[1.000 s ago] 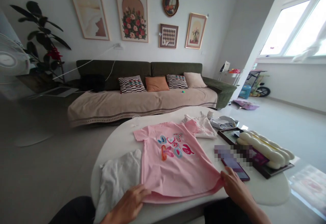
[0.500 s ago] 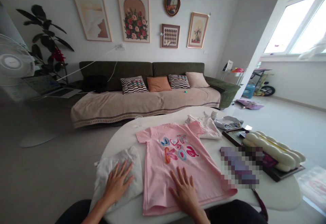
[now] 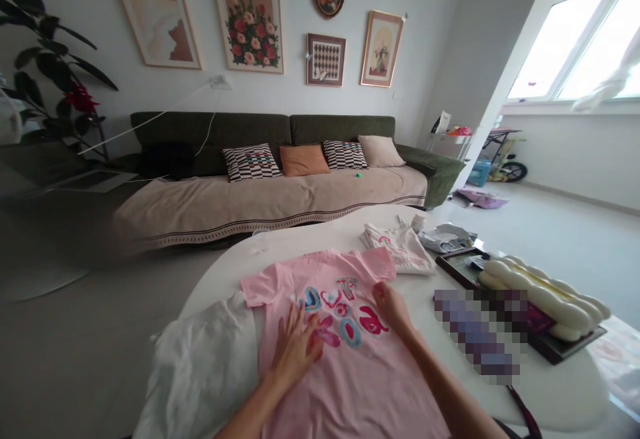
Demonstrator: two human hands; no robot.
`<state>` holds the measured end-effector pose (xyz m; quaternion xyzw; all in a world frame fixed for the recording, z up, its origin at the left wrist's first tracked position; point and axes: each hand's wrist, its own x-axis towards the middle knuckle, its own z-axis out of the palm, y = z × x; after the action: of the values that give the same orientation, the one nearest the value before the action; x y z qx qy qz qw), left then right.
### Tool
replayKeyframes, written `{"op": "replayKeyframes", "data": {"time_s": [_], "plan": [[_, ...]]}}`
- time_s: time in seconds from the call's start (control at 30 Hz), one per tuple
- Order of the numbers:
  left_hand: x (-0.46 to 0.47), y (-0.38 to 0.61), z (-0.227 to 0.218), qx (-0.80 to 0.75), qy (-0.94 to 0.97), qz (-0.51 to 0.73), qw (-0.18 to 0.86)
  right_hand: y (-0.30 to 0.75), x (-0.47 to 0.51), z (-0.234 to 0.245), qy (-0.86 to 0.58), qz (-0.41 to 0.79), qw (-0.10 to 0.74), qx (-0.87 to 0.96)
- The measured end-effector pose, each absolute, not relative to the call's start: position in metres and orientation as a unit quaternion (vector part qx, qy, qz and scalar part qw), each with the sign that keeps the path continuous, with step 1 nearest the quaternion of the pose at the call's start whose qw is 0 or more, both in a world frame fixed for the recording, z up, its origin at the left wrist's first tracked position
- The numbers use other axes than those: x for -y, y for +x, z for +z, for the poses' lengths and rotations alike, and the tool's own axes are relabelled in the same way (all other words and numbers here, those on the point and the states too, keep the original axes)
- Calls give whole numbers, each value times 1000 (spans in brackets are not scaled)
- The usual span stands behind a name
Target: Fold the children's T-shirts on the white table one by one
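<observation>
A pink T-shirt (image 3: pixel 345 372) with colourful printed letters and shapes lies spread on the white table, collar away from me. My left hand (image 3: pixel 295 346) rests on its front at the left of the print, fingers stretched out and thumb apart. At the shirt's right side, just below the sleeve, my right hand (image 3: pixel 390 306) is closed with its fingers curled on the fabric edge; the fingertips are partly hidden. A white folded garment (image 3: pixel 205 359) lies to the left, partly against the pink shirt. Another white garment (image 3: pixel 405 252) sits beyond the right sleeve.
The white table (image 3: pixel 220 279) has a rounded edge. On its right stand a dark tray (image 3: pixel 455 266), a cream puffy tissue holder (image 3: pixel 545 296), a crinkled silver bag (image 3: pixel 447 238) and a blurred-out purple item (image 3: pixel 475 332). A sofa (image 3: pixel 300 192) is behind the table.
My left hand has moved from the white garment onto the pink shirt. My right hand has gone up to the shirt's right side and closed. The shirt has shifted slightly left and the view has tilted.
</observation>
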<state>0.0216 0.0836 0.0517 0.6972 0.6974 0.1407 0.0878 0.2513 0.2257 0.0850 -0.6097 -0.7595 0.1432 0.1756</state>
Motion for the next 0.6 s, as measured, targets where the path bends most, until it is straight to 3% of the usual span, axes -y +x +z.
{"op": "replayKeyframes", "data": {"time_s": [0.17,0.37,0.6], "plan": [[-88,22,27,-705,696,126,55,284,-329,91,-699,104,151,691],[-89,18,25,-694,707,129,41,283,-383,81,-708,113,86,692],[-93,18,23,-689,713,118,50,287,-396,93,-714,31,116,690]]}}
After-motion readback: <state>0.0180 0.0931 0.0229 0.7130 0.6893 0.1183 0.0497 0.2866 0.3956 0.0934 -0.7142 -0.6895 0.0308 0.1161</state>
